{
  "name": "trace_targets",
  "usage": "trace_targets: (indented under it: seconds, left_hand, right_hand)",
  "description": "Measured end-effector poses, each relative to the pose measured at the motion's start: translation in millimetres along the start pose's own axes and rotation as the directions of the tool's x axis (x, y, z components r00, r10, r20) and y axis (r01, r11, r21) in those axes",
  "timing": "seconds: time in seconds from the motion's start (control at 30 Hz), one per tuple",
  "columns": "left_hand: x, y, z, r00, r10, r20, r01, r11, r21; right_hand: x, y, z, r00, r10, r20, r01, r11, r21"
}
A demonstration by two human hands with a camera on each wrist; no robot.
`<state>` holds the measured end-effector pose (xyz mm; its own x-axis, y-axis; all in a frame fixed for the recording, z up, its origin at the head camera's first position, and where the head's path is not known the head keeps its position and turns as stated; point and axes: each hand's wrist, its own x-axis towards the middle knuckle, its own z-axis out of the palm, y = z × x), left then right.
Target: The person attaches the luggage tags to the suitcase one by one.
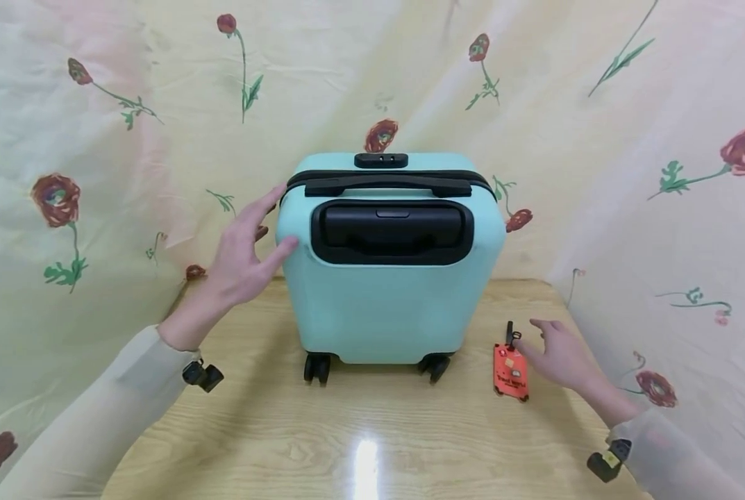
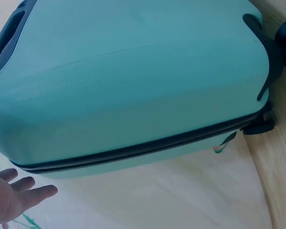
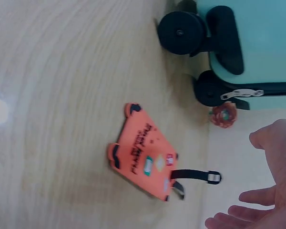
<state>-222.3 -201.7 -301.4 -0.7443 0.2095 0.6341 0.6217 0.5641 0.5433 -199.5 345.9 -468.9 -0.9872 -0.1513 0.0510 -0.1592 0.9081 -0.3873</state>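
Note:
A mint-green suitcase (image 1: pixel 384 305) stands upright on its black wheels, with its black top handle (image 1: pixel 387 184) and the recessed pull handle (image 1: pixel 392 229) toward me. My left hand (image 1: pixel 244 253) is at its upper left corner, fingers spread and the thumb overlapping the edge in the head view. In the left wrist view that hand (image 2: pixel 12 191) shows beside the zipper seam. An orange luggage tag (image 1: pixel 511 368) with a black strap lies flat to the right of the suitcase. Over its strap end hovers my right hand (image 1: pixel 559 357), fingers loosely extended, holding nothing.
The suitcase and tag are on a light wooden table (image 1: pixel 272 444). Behind and at both sides hangs a flower-patterned cloth (image 1: pixel 322 76). A black combination lock (image 1: pixel 381 160) sits on top of the suitcase. Small black cameras are strapped to both wrists.

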Motion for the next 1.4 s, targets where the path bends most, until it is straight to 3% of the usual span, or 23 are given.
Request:
trace_targets:
  seconds: [0.27, 0.53, 0.83, 1.0, 1.4]
  left_hand:
    - [3.7, 3.1, 5.3, 1.000, -0.001, 0.008, 0.001, 1.000, -0.024]
    - [3.0, 4.1, 9.1, 1.000, -0.016, 0.012, 0.016, 0.999, -0.037]
    - [2.3, 5.9, 10.1, 1.000, -0.009, 0.005, 0.009, 0.999, -0.050]
    - [3.2, 7.1, 10.0, 1.000, -0.008, 0.011, 0.009, 0.999, -0.049]
    - [5.7, 9.2, 10.5, 1.000, -0.002, 0.017, 0.003, 0.999, -0.052]
  right_hand:
    - [-3.3, 3, 25, 0.999, 0.035, 0.008, -0.035, 0.998, 0.053]
    - [-4.8, 7, 48, 1.000, -0.003, -0.029, 0.004, 0.999, 0.036]
    - [1.0, 10, 69, 0.994, 0.104, -0.025, -0.102, 0.993, 0.058]
    - [5.5, 15, 81, 0.986, 0.150, -0.074, -0.147, 0.988, 0.040]
    - [6.9, 12, 77, 0.980, 0.138, -0.145, -0.132, 0.990, 0.055]
